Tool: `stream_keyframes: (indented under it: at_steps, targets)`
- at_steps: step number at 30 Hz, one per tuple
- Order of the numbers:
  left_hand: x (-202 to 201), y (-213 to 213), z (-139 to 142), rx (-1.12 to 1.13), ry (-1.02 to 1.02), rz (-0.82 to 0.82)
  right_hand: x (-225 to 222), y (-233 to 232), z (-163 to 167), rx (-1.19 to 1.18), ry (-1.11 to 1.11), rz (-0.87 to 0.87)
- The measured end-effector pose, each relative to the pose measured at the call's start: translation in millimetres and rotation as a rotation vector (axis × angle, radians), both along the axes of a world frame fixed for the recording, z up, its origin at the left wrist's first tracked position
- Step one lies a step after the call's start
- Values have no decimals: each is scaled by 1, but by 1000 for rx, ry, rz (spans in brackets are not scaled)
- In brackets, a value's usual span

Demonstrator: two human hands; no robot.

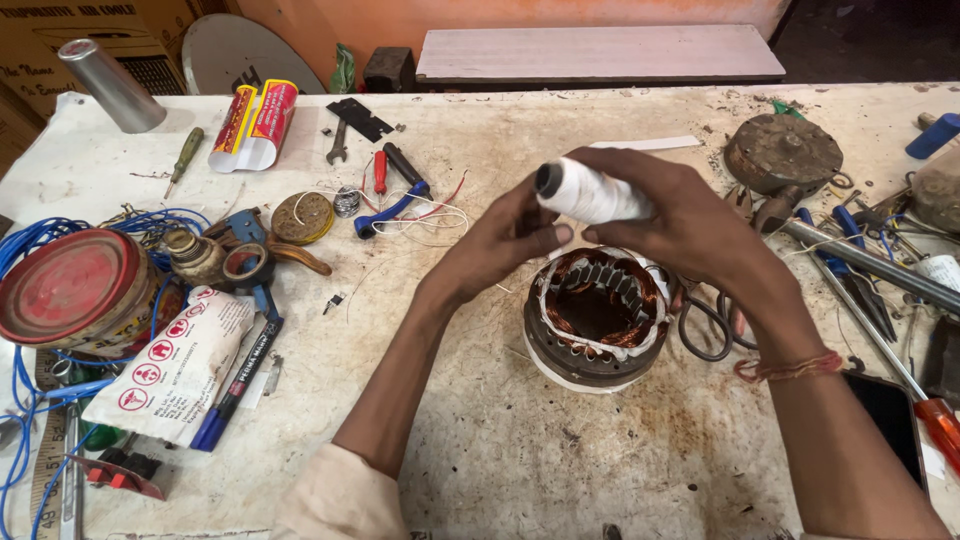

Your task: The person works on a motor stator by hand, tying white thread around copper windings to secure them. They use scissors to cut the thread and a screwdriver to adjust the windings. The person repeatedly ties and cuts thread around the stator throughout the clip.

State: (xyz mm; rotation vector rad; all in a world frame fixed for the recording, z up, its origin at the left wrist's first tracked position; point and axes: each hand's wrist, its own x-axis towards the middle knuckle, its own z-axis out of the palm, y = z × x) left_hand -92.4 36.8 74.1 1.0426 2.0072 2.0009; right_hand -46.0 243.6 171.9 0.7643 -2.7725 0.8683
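My right hand (690, 215) grips a white spool of thread (590, 193), held level above the bench. My left hand (505, 240) has its fingertips pinched together at the spool's underside, apparently on the thread end, which is too fine to make out. Directly below both hands a round motor stator (598, 320) with copper windings and white insulation paper sits on the stained white tabletop (520, 450).
Black-handled scissors (706, 325) lie right of the stator. A rusty motor part (782, 152), pliers and screwdrivers crowd the right side; a dark phone (890, 415) lies near my right forearm. Left: red tin lid (65, 288), blue wire, tape rolls, white packet (175, 365), blue pliers (392, 205).
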Motion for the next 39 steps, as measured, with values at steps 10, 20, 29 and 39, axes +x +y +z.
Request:
stream_keyframes:
  at_steps: [10, 20, 29, 39]
  targets:
    - [-20, -18, -11, 163, -109, 254, 6, -16, 6, 132, -146, -26]
    - [-65, -96, -44, 1263, -462, 336, 5, 38, 15, 103, -87, -304]
    - [-39, -52, -36, -241, 501, 1370, 17, 31, 16, -8, -67, -230]
    - [2, -9, -1, 291, -140, -186, 16, -4, 29, -127, -102, -91]
